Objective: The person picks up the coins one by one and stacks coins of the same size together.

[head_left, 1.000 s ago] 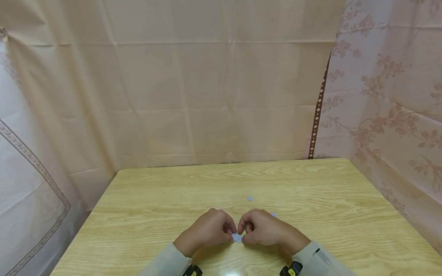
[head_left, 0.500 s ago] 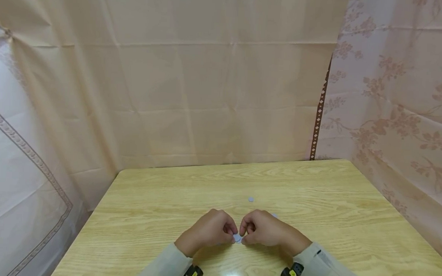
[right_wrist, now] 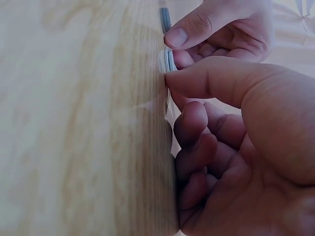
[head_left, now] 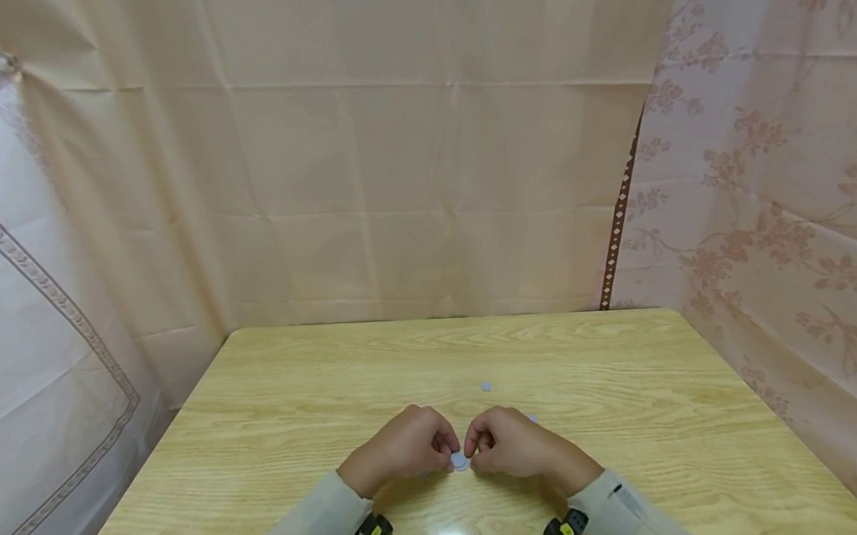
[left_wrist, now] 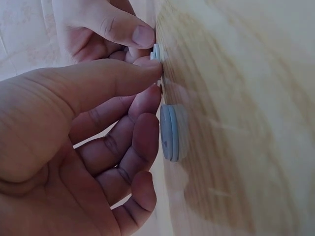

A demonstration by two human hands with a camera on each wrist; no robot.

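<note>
Disc stack [head_left: 459,461], pale blue-grey, flat on the wood-grain surface [head_left: 308,390], between the facing fingertips of both hands. Two layers visible, upper one slightly offset from the lower in the head view. Left hand [head_left: 402,443]: pinching the stack at its left rim, thumb and forefinger, other fingers curled in. Right hand [head_left: 512,444]: same on the right rim, thumb tip down close to the surface in the right wrist view. Hands near each other, tips apart by little more than the stack. Exact fingertip contact partly hidden, cannot tell in full. Second stack [left_wrist: 169,132] under the left hand, just beside its curled fingers, lying flat, two layers readable; touching the fingers or not, cannot tell. Lone disc [head_left: 486,386] on the surface ahead of both hands, well apart. Another disc [head_left: 532,417] just beyond the back of the right hand, mostly hidden by it. Cream sleeves [head_left: 317,512] behind both hands, with a black wrist camera [head_left: 566,530] under the right wrist and another under the left. Beige curtain [head_left: 405,155] beyond the surface, flowered cloth [head_left: 783,203] off past the right hand.
</note>
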